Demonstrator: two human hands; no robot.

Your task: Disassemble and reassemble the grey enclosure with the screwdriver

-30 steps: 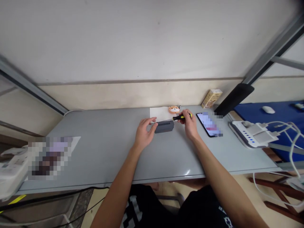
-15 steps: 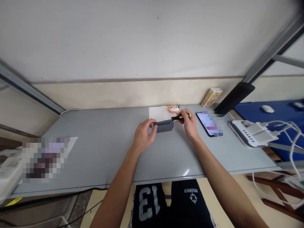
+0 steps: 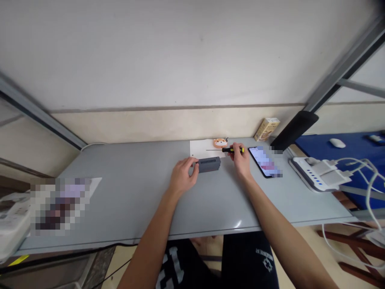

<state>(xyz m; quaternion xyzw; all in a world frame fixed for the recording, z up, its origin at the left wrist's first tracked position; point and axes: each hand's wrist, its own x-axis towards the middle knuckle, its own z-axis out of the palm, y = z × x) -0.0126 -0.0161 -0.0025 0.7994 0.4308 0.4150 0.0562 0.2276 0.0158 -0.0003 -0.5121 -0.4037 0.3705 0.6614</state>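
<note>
A dark grey slotted box (image 3: pixel 209 164) lies flat near the back middle of the grey table (image 3: pixel 126 192). My left hand (image 3: pixel 182 177) grips its left end, fingers curled round it. My right hand (image 3: pixel 241 159) is closed on a black and yellow screwdriver (image 3: pixel 232 150), whose thin shaft points left over a white paper sheet (image 3: pixel 202 148), above and behind the box and clear of it.
An orange animal-shaped trinket (image 3: pixel 220 142) sits on the sheet. A lit phone (image 3: pixel 264 161) lies right of my right hand. A small carton (image 3: pixel 266 128) and a black pad on a frame leg (image 3: pixel 294 124) stand behind; a white charger hub (image 3: pixel 317 175) with cables lies right. Papers (image 3: pixel 61 200) lie far left.
The screwdriver has lifted away from the right end of the box and now points left over the paper. My left hand keeps its hold on the box.
</note>
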